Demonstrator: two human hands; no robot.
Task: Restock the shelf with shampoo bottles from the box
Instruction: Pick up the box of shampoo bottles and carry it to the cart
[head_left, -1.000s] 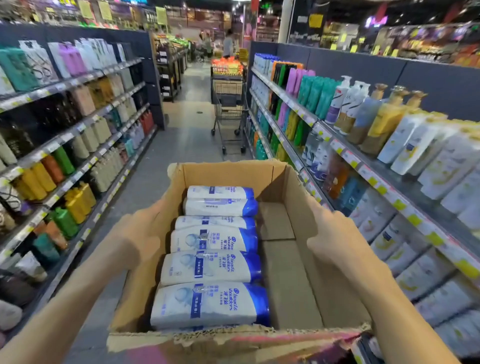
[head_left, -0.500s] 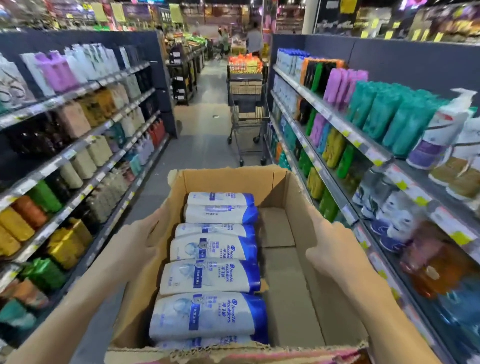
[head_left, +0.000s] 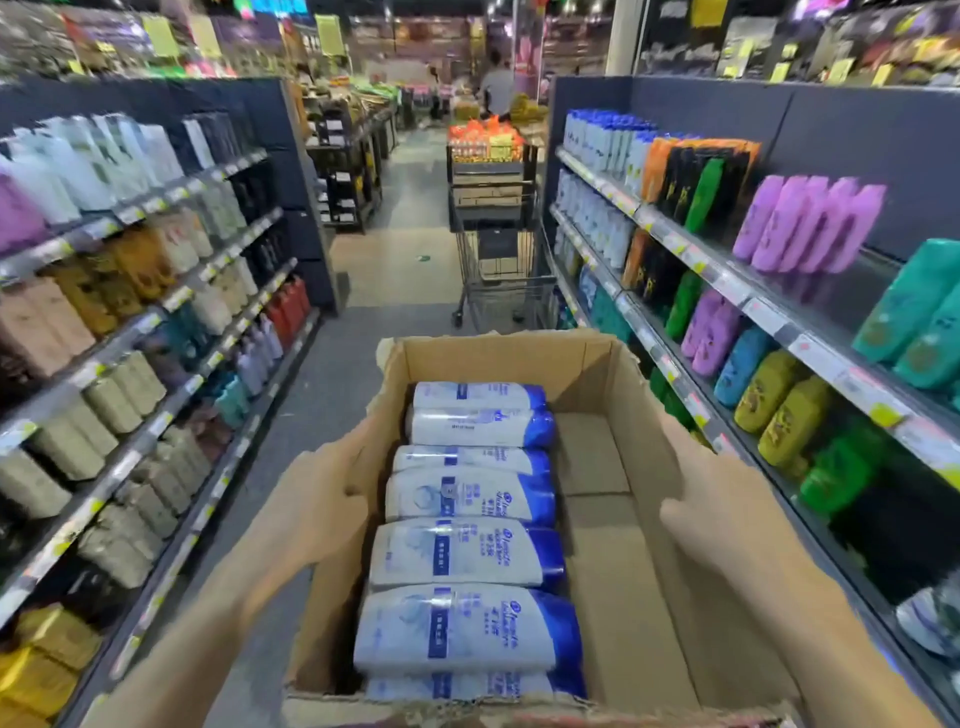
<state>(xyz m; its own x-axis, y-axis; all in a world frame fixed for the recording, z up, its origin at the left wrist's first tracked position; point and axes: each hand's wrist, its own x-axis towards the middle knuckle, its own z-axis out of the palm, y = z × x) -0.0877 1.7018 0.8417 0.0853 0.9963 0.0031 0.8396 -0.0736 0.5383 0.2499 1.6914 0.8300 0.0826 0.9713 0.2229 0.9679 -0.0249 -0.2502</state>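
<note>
Two hands are carrying one open cardboard box (head_left: 613, 519) down a shop aisle, between stocked shelving on either side. Box is the largest item: corrugated walls, top edge torn and ragged at the near rim, so stiffness is likely poor there. Load is sitting entirely along the box's left half; right half is showing bare cardboard floor. Judgement: weight is biasing toward the left side, so the box is probably wanting to tip that way.

Left hand (head_left: 311, 504) is pressing flat against the outside of the left wall, fingers wrapping out of sight; right hand (head_left: 727, 514) is lying against the right wall likewise. Whether the fingers are curling under the base, cannot tell.

Right-hand shelf (head_left: 769, 317) is running close alongside the box, holding purple, green and teal bottles. A shopping trolley (head_left: 498, 260) is standing further ahead in the aisle.

Shampoo bottles (head_left: 467, 561), white with blue caps, are lying on their sides in a row of about seven, caps pointing right. Judgement: each is rigid plastic, smooth and somewhat slippery, moderately heavy if full, not fragile. Best hold is around the flattened body mid-length, not the cap.
</note>
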